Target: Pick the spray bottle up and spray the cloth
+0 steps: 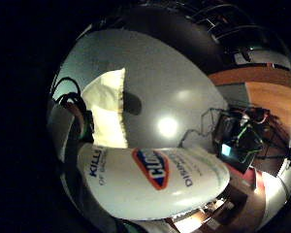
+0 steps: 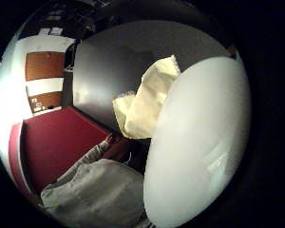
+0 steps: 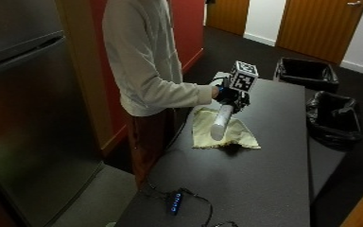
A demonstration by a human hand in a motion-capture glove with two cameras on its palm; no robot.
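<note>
- The gloved right hand (image 3: 230, 97) has its fingers wrapped round the top end of the spray bottle (image 3: 220, 122), holding it in the air above the table (image 3: 276, 156).
- The bottle is a white plastic cylinder with a printed label; it hangs tilted, its base lowest, over the near part of the cloth (image 3: 222, 130).
- The cloth is pale yellow and lies spread, a little rumpled, on the dark table beside the person.
- In both palm views the bottle's white body fills much of the frame, so it sits close against the palm, with the cloth beyond it.
- Handling, as a judgement: the bottle looks stiff and smooth, likely somewhat slippery against a glove; how full or heavy it is cannot be told.
- The best hold is probably the narrow neck under the trigger, 1 finger free to squeeze. The nozzle is hidden by the hand, so its aim is unclear.
- The cloth looks soft and light, and may shift.
</note>
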